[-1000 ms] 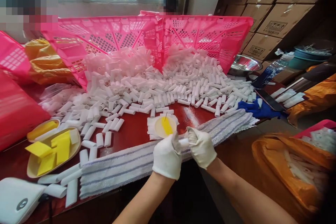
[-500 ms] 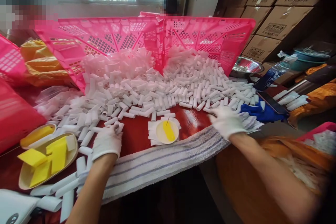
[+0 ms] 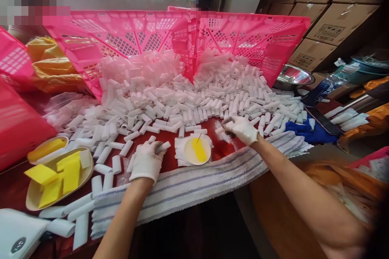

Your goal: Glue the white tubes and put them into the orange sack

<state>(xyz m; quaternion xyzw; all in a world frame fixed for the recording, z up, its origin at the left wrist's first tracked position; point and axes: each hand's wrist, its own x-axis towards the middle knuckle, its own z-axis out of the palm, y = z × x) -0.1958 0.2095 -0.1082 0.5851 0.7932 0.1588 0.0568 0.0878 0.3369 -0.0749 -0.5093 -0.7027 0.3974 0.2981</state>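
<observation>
My left hand [image 3: 146, 162], in a white glove with bare fingertips, pinches a short white tube [image 3: 164, 147] above the red table [image 3: 169, 162]. Across from it my right hand [image 3: 243, 129], gloved the same way, has its fingers bent together at the front edge of the tube pile [image 3: 209, 103]. Whatever lies between those fingertips is hard to make out against the glare. Between the hands, a small white dish [image 3: 187, 154] rests on folded white paper [image 3: 179, 142]. A yellow strip [image 3: 199, 150] with a thin stick standing at it lies in the dish.
Two tipped pink crates [image 3: 121, 32] back the pile. On the left, an oval dish [image 3: 90, 172] holds yellow sponge pieces [image 3: 71, 174]. A striped towel [image 3: 182, 186] lines the near edge. A bottle [image 3: 331, 83] and blue cloth [image 3: 299, 130] are at right; people sit beyond.
My left hand has moved right, toward the small dish, with a white tube at its fingertips. My right hand has shifted left along the pile's front edge. The view has tilted slightly.
</observation>
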